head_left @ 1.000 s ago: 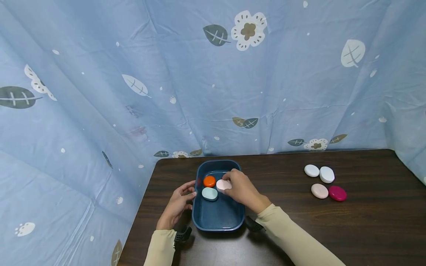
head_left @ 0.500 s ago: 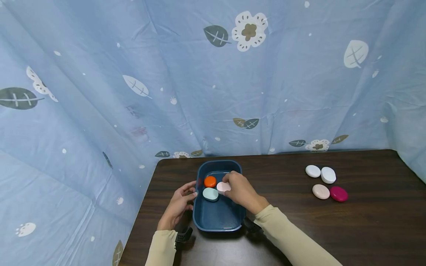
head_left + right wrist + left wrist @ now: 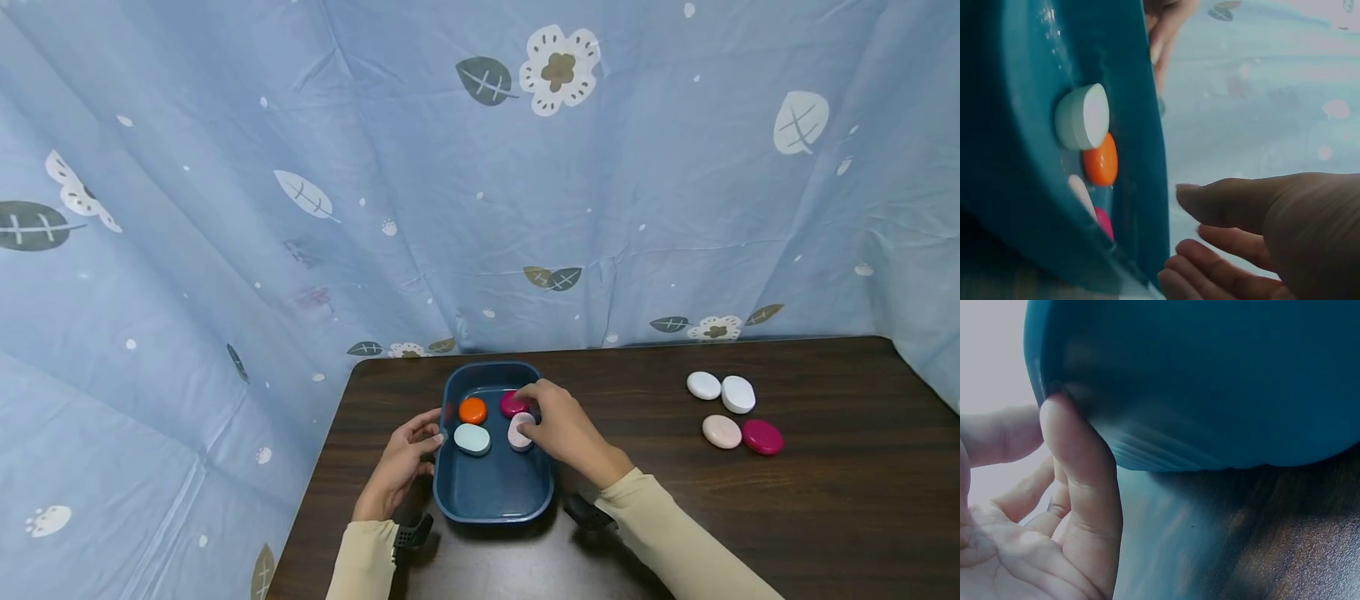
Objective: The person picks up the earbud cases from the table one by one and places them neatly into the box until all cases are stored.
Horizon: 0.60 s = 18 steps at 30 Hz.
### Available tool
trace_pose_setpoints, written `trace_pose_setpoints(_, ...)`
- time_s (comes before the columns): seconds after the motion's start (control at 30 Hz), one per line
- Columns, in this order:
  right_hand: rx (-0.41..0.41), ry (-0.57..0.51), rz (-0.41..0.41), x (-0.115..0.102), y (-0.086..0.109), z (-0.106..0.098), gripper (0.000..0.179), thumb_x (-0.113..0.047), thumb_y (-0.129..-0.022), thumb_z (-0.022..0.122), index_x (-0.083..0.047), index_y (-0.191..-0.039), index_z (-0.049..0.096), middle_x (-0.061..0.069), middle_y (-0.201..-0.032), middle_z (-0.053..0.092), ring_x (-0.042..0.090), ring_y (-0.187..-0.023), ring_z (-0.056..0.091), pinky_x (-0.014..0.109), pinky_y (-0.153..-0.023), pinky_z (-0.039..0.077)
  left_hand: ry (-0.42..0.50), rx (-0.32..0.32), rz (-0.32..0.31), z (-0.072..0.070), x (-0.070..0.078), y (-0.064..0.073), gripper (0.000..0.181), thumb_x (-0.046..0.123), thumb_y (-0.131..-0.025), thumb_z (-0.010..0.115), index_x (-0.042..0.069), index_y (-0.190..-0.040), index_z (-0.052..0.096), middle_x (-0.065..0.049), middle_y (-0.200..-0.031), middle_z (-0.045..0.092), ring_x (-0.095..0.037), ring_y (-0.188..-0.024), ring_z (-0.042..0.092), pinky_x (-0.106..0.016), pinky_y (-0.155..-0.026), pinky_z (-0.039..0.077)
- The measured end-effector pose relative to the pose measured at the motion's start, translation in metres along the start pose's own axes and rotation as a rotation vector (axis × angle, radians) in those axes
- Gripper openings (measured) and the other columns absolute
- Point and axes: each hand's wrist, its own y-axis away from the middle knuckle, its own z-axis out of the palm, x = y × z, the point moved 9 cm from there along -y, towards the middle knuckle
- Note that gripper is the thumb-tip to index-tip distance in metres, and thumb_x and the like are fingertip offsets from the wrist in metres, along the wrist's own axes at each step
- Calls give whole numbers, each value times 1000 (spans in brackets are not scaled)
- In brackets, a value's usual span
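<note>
A dark blue rectangular tray [image 3: 491,496] stands on the table, with smooth pebble-like pieces inside. An orange one [image 3: 472,411] and a pale mint oval one [image 3: 472,439] lie on its left side. On the right side are a magenta one [image 3: 512,405], partly covered by fingers, and a pale pink one [image 3: 519,435]. My right hand [image 3: 567,433] hovers over these two, fingers loosely bent; the right wrist view shows nothing between thumb and fingers. Beside the tray's left wall is my left hand [image 3: 401,467], its thumb [image 3: 1075,447] touching the wall.
On the dark wooden table [image 3: 637,500], farther right, two white pieces [image 3: 738,394], a pale pink piece [image 3: 722,432] and a magenta piece [image 3: 762,437] lie grouped. A blue patterned curtain [image 3: 420,183] hangs behind and at the left.
The pale pink piece, earlier pinched by my right hand near the orange and mint ones, has moved right and been let go. The magenta piece behind it now shows. My left hand stays put.
</note>
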Motion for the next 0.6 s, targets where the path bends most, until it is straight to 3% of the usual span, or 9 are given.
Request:
trace_pose_setpoints(0.4, 147, 7, -32, 43, 31, -59, 36, 3, -88, 80, 5, -123, 71, 21, -119, 68, 41, -106, 70, 54, -90, 59, 18, -1, -7, 1, 2, 1, 48, 0, -104, 59, 0, -151, 52, -9, -111, 53, -16, -77, 52, -26, -55, 50)
trace_pose_setpoints(0.6, 216, 37, 11, 72, 49, -81, 38, 4, -88, 79, 6, -125, 69, 23, -119, 67, 43, -108, 70, 54, -89, 60, 15, -5, -7, -1, 1, 2, 48, -1, -104, 58, -1, -152, 51, -9, -110, 53, -15, -75, 53, -25, -56, 51)
